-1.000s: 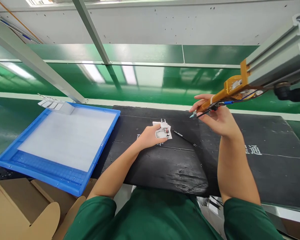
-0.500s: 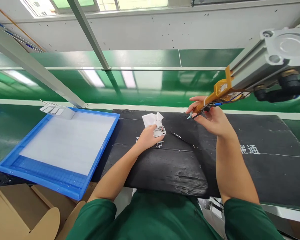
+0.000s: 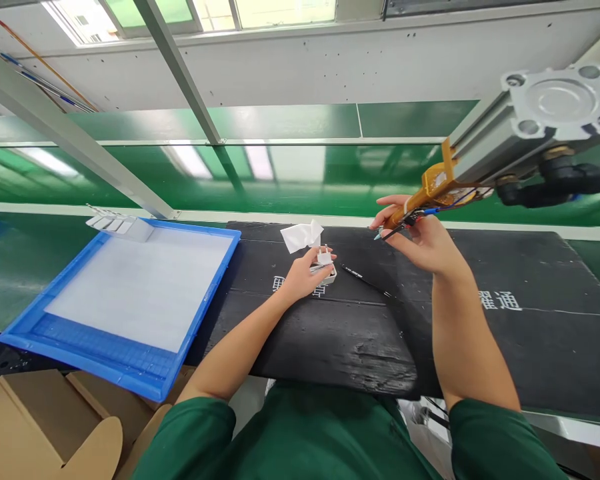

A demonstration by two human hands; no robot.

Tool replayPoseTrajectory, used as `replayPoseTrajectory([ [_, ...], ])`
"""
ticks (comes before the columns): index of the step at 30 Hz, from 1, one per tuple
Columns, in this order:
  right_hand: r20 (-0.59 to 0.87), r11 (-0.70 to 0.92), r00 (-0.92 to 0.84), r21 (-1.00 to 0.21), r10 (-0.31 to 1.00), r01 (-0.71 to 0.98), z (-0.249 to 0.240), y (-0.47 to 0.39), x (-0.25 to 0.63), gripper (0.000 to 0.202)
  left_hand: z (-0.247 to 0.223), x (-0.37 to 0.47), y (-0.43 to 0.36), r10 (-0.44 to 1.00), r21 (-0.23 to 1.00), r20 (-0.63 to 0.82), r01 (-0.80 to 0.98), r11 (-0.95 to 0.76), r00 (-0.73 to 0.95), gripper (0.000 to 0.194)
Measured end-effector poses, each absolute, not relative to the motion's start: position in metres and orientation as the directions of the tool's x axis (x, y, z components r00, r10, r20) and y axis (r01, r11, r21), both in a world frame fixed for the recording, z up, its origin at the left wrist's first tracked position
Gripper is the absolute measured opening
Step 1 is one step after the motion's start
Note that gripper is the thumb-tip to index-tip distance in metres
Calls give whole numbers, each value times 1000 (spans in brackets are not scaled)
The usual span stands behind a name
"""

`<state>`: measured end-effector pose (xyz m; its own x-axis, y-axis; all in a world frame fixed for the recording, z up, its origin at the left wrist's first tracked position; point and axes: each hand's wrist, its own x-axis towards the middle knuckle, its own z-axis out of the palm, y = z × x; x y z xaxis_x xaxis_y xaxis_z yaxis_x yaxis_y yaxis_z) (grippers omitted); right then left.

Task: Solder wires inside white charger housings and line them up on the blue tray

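My left hand [image 3: 305,273] is closed on a small white plug housing [image 3: 325,257], its two pins pointing up. A white, open-topped casing part [image 3: 329,277] shows just under it; whether the two are joined I cannot tell. Behind these lies a crumpled white paper [image 3: 303,236]. My right hand [image 3: 427,243] is raised over the mat, its fingers and thumb curled round the orange nose of a tool [image 3: 415,207] with a teal tip and thin wires. Part of its grip is hidden by the tool. On the mat between the hands lies a thin black pen-like stick [image 3: 365,280].
A silver pneumatic cylinder [image 3: 520,127] with black hose fittings hangs at upper right. The black mat [image 3: 330,340] covers the bench. At left is a blue tray [image 3: 167,380] with a white sheet [image 3: 125,293] and several white plug parts [image 3: 123,223]. Cardboard boxes [image 3: 35,420] stand below.
The plug housing in my left hand has turned, so its pins point up and its open inside no longer shows. The white paper now lies apart behind the hand. My right hand stays nearly still.
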<state>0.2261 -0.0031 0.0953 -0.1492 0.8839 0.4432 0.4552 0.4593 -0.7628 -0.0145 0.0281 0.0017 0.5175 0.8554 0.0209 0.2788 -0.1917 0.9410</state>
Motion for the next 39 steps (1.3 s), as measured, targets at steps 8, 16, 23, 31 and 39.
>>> replayPoseTrajectory([
  [8,463,480,-152,-763,873,433,96,-4,223,15,16,-23,28,726,765,116,405,-501,678,48],
  [16,455,460,-121,-782,882,420,96,-4,221,21,26,-30,22,676,674,112,445,-590,728,43],
  [23,458,460,-118,-772,881,438,94,-4,222,19,15,-22,18,765,687,100,512,-516,636,26],
  [31,455,448,-109,-755,884,478,95,-5,221,20,9,-9,3,854,488,30,737,-466,520,33],
  [39,462,457,-117,-749,879,480,95,-5,221,21,5,-7,3,883,523,5,752,-402,469,36],
])
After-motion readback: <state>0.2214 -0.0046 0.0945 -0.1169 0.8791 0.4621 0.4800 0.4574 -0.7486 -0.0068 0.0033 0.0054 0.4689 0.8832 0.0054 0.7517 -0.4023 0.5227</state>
